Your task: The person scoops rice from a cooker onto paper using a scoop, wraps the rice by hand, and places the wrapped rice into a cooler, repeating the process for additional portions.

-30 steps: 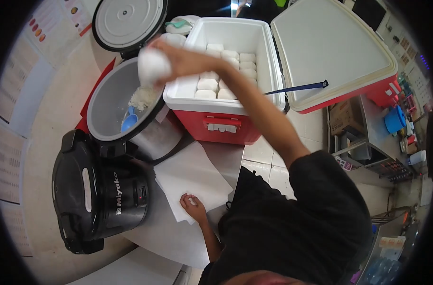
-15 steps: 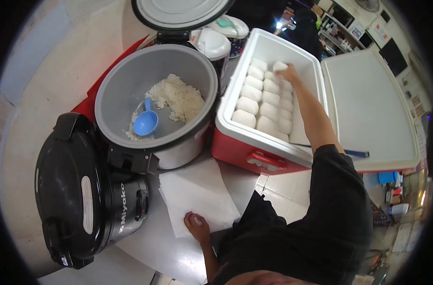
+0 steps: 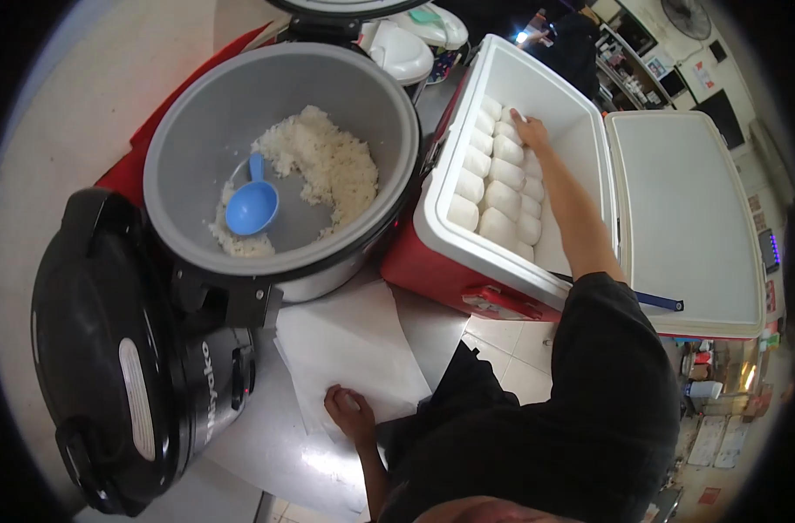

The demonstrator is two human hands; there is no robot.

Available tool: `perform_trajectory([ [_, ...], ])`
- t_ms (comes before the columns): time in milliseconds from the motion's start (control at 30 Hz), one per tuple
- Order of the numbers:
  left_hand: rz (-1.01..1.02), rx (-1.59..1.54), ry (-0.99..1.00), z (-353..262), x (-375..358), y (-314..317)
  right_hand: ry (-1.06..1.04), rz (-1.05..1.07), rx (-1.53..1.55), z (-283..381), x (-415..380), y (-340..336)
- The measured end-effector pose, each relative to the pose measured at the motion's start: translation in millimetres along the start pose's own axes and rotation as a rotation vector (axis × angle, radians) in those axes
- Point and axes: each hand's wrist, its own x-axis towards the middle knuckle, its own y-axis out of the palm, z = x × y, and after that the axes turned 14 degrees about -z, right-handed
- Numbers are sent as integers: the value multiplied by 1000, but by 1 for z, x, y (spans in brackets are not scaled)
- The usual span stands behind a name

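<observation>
My right hand (image 3: 530, 131) reaches inside the red-and-white cooler box (image 3: 432, 209). Its fingers are closed at a white paper-wrapped packet (image 3: 507, 114) at the far end of the stacked rows; the hand partly hides that spot. More rounded white packets (image 3: 502, 199) fill the cooler's left side. My left hand (image 3: 349, 411) rests on white paper sheets (image 3: 345, 336) on the metal table, its fingers curled in. Something pale shows between its thumb and fingers, too small to make out.
An open rice cooker (image 3: 166, 174) holds cooked rice (image 3: 323, 157) and a blue scoop (image 3: 252, 207). A closed black cooker (image 3: 101, 349) stands at the left. The cooler's open lid (image 3: 689, 218) extends right. Another person (image 3: 567, 48) is at the back.
My right hand has lowered the white packet it held up into the far end of the rows. My left hand stays on the paper. The view has shifted slightly.
</observation>
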Motion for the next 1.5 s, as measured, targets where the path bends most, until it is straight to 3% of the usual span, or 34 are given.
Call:
perform_trajectory([
  [67,12,67,62,5,-4,1,30,281,-143,-6,22,2],
  [133,41,121,35,-12,8,-8,-294,338,-289,10,13,-17],
  [200,339,143,-67,-41,24,-27,-644,442,-539,32,28,-26],
  [267,386,191,-65,-46,21,-35,-472,719,-678,102,41,-61],
  [333,508,353,-15,-54,23,-36,-691,869,-844,197,22,-106],
  [367,539,414,-9,-51,21,-31,-1189,777,-846,248,-9,-127],
  [400,535,412,-12,-47,22,-22,-1680,642,-819,284,-35,-137],
  [433,465,281,5,-42,27,-11,-1536,658,-217,296,-38,-110],
  [467,392,151,25,-40,38,-1,-1344,548,-275,352,-148,-169],
  [533,158,-182,-70,-51,70,27,-1705,658,254,375,-185,-89],
  [567,-7,-344,-121,-53,82,45,-1658,662,213,384,-220,-70],
  [600,-16,-338,-124,-53,98,61,-1779,682,188,390,-239,-34],
  [667,-247,-302,41,-49,121,84,-1907,712,174,393,-264,37],
  [733,-220,-217,-15,-47,125,99,-2037,827,296,399,-281,70],
  [767,-187,-147,-72,-45,125,103,-2034,843,300,401,-282,75],
  [833,-158,-86,-28,-38,123,105,-1621,1134,363,400,-278,83],
  [967,-149,-60,31,-35,125,108,-1707,946,419,394,-266,90],
  [1033,-133,-96,-5,-40,127,106,-1955,882,108,400,-263,83],
  [1167,-150,-119,-52,-37,123,108,-1961,838,133,407,-244,44],
  [1200,-150,-126,-61,-40,123,107,-1701,1007,-28,413,-237,33],
  [1267,-200,38,167,-48,135,97,-1137,1250,-311,420,-226,19],
  [1300,-206,37,169,-45,134,100,-1142,1244,-310,419,-220,26],
  [1367,-195,0,72,-34,126,108,-1616,860,-359,420,-205,49],
  [1467,-159,-40,-44,-20,116,119,-1460,770,-198,424,-193,67],
  [1500,-200,-4,-2,-12,113,124,-1461,782,-200,419,-199,74],
])
